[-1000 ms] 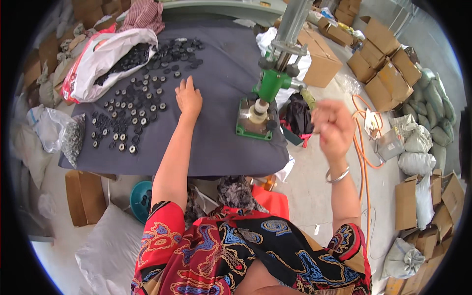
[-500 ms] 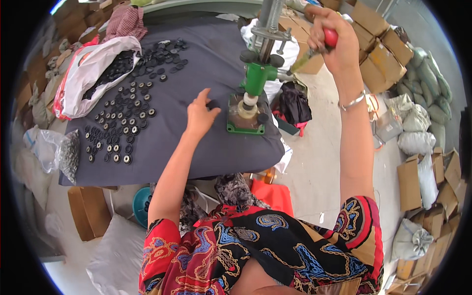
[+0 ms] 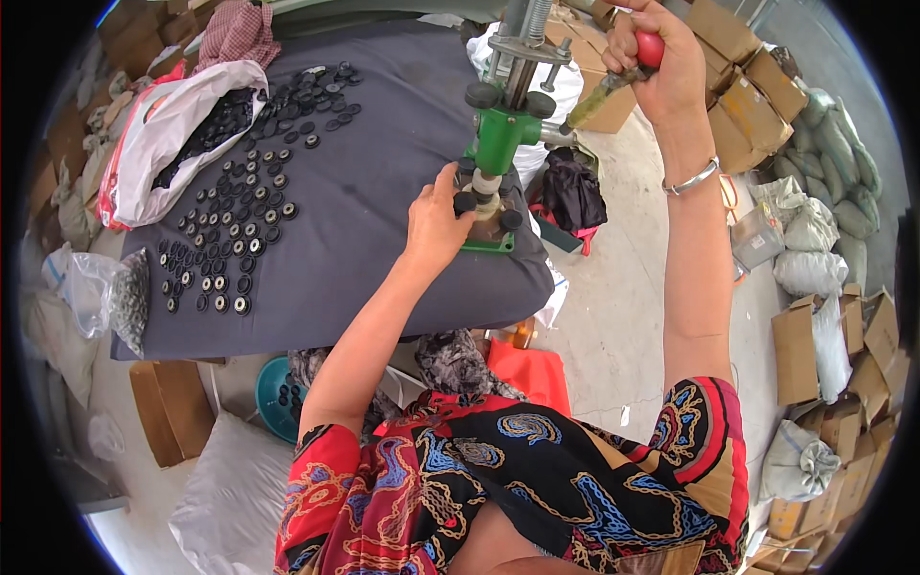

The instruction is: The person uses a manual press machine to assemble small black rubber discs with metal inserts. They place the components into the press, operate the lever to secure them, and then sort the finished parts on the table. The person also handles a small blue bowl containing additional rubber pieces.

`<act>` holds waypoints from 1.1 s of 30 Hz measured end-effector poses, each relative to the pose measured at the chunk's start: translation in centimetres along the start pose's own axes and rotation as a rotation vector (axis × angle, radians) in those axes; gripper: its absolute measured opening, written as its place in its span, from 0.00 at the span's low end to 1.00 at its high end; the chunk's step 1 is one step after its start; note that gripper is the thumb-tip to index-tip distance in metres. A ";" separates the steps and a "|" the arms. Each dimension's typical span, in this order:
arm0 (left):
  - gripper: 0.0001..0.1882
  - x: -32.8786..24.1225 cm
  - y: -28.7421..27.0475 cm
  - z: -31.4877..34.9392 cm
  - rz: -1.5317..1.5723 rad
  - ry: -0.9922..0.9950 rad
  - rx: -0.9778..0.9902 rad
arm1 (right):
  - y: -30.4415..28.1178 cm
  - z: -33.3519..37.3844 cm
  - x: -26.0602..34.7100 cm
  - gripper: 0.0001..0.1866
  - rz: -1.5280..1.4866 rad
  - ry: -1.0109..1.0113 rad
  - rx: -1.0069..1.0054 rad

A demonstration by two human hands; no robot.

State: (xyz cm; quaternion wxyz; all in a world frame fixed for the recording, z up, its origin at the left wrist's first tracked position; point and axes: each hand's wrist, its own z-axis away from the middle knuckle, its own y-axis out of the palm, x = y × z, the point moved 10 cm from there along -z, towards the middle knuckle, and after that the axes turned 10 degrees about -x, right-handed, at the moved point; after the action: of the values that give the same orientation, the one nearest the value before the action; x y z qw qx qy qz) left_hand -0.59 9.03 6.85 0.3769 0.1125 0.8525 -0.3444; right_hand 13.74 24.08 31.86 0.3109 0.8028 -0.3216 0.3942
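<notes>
A green hand press (image 3: pixel 505 144) stands on the table's right part, on a green base plate (image 3: pixel 492 246). My left hand (image 3: pixel 435 224) is at its left side, pinching a small round black piece (image 3: pixel 465 202) between thumb and fingers beside the pale ram tip (image 3: pixel 487 182). Raised at the upper right, my right hand (image 3: pixel 675 77) is closed round the lever (image 3: pixel 599 99) near its red ball knob (image 3: pixel 650 50). Several round black pieces (image 3: pixel 251 230), many with pale metal centres, lie loose on the table's left.
Dark cloth covers the table (image 3: pixel 355 259). At its left lie a white and red bag (image 3: pixel 144 177) of black pieces and a clear bag (image 3: pixel 129 297) of small grey parts. Below stands a teal basin (image 3: pixel 273 407). Cardboard boxes (image 3: pixel 752 125) and sacks (image 3: pixel 813 278) line the right.
My left hand has moved right with the black piece, from over the cloth to the press. My right hand stays raised on the lever, slightly higher in view.
</notes>
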 end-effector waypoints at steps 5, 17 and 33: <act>0.43 0.0 1.1 -0.1 0.014 0.034 -0.059 | 0.2 0.1 0.1 0.16 -0.007 -0.001 0.007; 0.45 0.8 3.2 -1.3 0.104 -0.040 -0.085 | 0.4 2.3 0.7 0.20 0.030 -0.066 0.038; 0.32 3.3 0.5 1.4 0.151 0.041 -0.124 | 0.0 20.8 -2.2 0.14 0.474 -0.592 0.214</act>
State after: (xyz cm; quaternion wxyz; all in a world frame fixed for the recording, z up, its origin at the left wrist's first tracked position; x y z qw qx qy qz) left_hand -1.84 8.21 3.61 0.3904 0.1597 0.8688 -0.2593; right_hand 21.69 9.03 19.73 0.0195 0.8130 -0.5311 0.2377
